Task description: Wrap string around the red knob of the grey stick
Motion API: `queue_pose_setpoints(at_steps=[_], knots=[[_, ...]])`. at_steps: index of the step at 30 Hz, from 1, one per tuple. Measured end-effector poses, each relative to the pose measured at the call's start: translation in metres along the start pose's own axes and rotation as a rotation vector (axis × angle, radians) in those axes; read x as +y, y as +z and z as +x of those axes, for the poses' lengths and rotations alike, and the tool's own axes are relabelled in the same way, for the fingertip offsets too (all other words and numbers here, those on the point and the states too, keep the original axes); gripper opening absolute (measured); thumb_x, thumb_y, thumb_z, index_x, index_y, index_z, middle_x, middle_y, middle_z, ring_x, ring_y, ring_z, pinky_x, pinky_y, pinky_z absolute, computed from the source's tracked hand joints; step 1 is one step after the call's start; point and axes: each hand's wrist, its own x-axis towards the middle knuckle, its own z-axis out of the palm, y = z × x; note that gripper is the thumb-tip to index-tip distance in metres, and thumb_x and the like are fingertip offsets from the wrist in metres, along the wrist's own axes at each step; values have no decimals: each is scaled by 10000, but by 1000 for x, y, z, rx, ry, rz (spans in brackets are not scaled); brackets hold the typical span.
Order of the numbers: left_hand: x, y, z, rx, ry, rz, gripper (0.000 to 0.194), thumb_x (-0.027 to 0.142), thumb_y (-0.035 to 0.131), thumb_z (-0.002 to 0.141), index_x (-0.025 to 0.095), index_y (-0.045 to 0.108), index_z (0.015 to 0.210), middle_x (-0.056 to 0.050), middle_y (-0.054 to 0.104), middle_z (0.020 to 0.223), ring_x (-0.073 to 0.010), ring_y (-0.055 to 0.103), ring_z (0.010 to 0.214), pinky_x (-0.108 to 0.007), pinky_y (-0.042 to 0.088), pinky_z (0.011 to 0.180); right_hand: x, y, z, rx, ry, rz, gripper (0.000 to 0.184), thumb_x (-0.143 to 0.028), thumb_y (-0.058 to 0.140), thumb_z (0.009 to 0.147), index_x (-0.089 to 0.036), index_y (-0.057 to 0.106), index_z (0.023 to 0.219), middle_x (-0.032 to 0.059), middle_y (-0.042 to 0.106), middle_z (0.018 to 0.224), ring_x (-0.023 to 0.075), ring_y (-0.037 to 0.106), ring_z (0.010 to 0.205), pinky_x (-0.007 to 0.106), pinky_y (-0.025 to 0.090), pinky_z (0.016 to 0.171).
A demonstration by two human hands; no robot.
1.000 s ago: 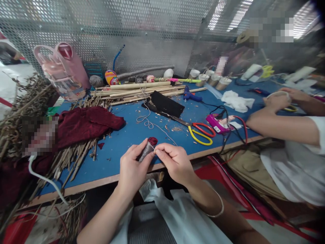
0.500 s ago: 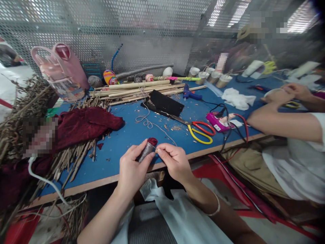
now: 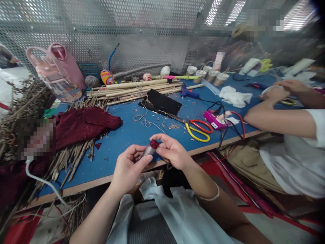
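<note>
My left hand (image 3: pixel 128 166) is closed around a small roll wrapped in grey thread (image 3: pixel 147 152). A bunched dark red cloth tip (image 3: pixel 153 144) sticks out of its upper end. My right hand (image 3: pixel 174 152) curls round that tip, forefinger over the far side and thumb close to the near side. Grey thread (image 3: pixel 159 128) runs from loose loops on the table towards my right hand, and a bit hangs below it; the fingers partly hide where it meets the roll. Beyond my hands lie scissors (image 3: pixel 196 130) with one red and one yellow handle.
Dark red cloth (image 3: pixel 86 123) covers thin sticks (image 3: pixel 73 159) on the left. Black fabric (image 3: pixel 165 101), a blue glue gun (image 3: pixel 189 92) and a pink power strip (image 3: pixel 215 120) with cables lie on the blue table (image 3: pixel 122 152). A co-worker's arm (image 3: pixel 279 118) rests at the right.
My right hand has moved from drawing thread out beside the roll to curling round its red tip. The roll has tilted to the right, and the view has shifted slightly.
</note>
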Motion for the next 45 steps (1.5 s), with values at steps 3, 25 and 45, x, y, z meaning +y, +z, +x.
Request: queue_pose_setpoints(at_steps=[3, 25, 45], knots=[[11, -7, -1, -182, -92, -65, 331, 426, 678, 744, 148, 579, 894, -19, 659, 724, -78, 532, 515, -206, 428, 514, -6, 1, 2, -154, 42, 115, 391, -351, 673, 759, -164, 547, 1078, -16, 600, 686, 77, 524, 527, 195, 424, 503], [3, -13, -1, -54, 377, 445, 533, 338, 648, 798, 185, 463, 1274, -71, 665, 1018, -155, 621, 807, -284, 484, 734, -16, 37, 8, 157, -200, -72, 179, -322, 630, 792, -160, 580, 848, -14, 573, 717, 89, 536, 636, 216, 435, 602], [-6, -13, -7, 168, 367, 411, 341, 335, 604, 829, 209, 590, 1145, -45, 675, 1070, -124, 619, 796, -240, 484, 713, -22, 46, -21, 50, -440, -662, 230, -179, 445, 919, -187, 673, 951, 7, 706, 859, 97, 627, 739, 201, 452, 677]])
